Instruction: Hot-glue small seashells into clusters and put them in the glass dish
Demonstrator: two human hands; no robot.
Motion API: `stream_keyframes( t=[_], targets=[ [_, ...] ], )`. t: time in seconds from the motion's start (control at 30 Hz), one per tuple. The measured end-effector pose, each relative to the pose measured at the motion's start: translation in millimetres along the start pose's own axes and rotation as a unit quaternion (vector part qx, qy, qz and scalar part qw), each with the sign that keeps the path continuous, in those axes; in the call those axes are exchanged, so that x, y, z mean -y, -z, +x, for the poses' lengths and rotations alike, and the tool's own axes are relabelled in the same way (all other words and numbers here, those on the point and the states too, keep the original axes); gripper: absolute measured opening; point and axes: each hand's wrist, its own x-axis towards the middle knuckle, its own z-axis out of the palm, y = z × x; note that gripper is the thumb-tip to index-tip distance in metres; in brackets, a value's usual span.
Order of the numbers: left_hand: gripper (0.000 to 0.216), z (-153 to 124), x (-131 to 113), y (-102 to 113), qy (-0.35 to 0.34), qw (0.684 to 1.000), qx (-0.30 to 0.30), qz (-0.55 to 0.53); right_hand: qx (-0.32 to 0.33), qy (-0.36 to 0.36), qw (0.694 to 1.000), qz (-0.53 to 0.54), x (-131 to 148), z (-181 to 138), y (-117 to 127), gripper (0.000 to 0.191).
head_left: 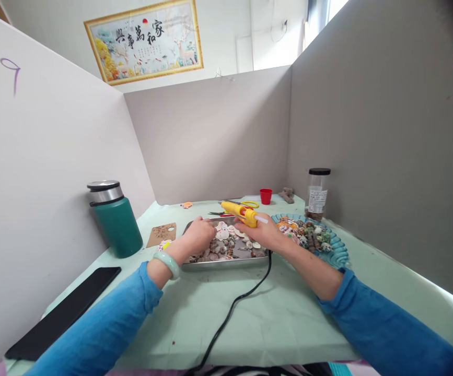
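Observation:
My right hand point(263, 233) is wrapped round a yellow hot glue gun point(239, 210), its nozzle pointing left and a pale glue stick showing at its back. A black cord point(234, 305) runs from near that hand down to the table's front edge. Below both hands lies a metal tray point(226, 264) with many small shells point(230, 243) in it. Over the tray's left part, my left hand point(200, 235) has its fingers bent together among the shells. What they pinch, if anything, is hidden. Larger white shells point(222, 231) lie between the two hands.
A blue plate point(339, 253) heaped with shells stands right, near a black-lidded jar point(317, 196). Behind are a red cup point(266, 196), yellow-handled scissors point(251, 204) and driftwood point(287, 195). Leftward are a green bottle point(118, 224), brown card point(161, 235) and black slab point(69, 308). Partitions surround the table.

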Motion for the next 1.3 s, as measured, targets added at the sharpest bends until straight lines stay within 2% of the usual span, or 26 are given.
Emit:
stream_keyframes(
  t=[0.1,0.17,0.27,0.37,0.5,0.6,0.67,0.8,0.87,0.93,1.03,1.1,1.17,1.3],
  targets=[
    [0.019,-7,9,2,0.097,0.992,-0.038,-0.077,0.003,0.004,1.000,-0.007,-2,0,0,0.026],
    [0.022,-11,11,4,0.120,0.984,-0.047,-0.119,0.004,0.004,1.000,-0.012,-2,0,0,0.025],
    [0.020,-12,8,6,0.067,0.988,-0.016,-0.135,0.001,0.001,1.000,-0.019,-2,0,0,0.024],
    [0.017,-6,0,4,0.008,0.995,0.030,-0.093,0.002,0.009,1.000,-0.016,-3,0,0,0.024],
    [0.016,1,-5,-2,-0.007,0.998,0.030,-0.050,0.004,0.013,1.000,-0.014,-4,0,0,0.026],
    [0.018,-2,4,-4,0.050,0.992,-0.004,-0.117,0.005,0.010,1.000,-0.008,-2,0,0,0.026],
    [0.021,-7,14,-3,0.115,0.974,-0.029,-0.195,0.006,0.006,1.000,-0.002,1,-1,-1,0.026],
    [0.019,-15,30,-2,0.232,0.914,-0.085,-0.322,0.008,-0.004,1.000,0.002,4,-3,-1,0.025],
    [0.014,-18,31,-1,0.274,0.869,-0.097,-0.400,0.010,-0.012,1.000,0.002,5,-3,-1,0.025],
    [0.012,-20,27,1,0.296,0.795,-0.108,-0.518,0.011,-0.023,1.000,0.006,6,-3,-1,0.025],
    [0.021,-24,12,8,0.271,0.658,-0.132,-0.690,0.003,-0.040,0.999,0.025,11,-3,-3,0.027],
    [0.027,-25,-1,16,0.239,0.598,-0.142,-0.751,0.000,-0.042,0.998,0.041,16,-5,-4,0.029],
    [0.029,-24,-14,24,0.231,0.563,-0.142,-0.781,0.003,-0.040,0.998,0.055,22,-7,-5,0.030],
    [0.027,-22,-31,31,0.218,0.548,-0.152,-0.793,0.012,-0.044,0.996,0.075,29,-11,-6,0.028]
  ],
)
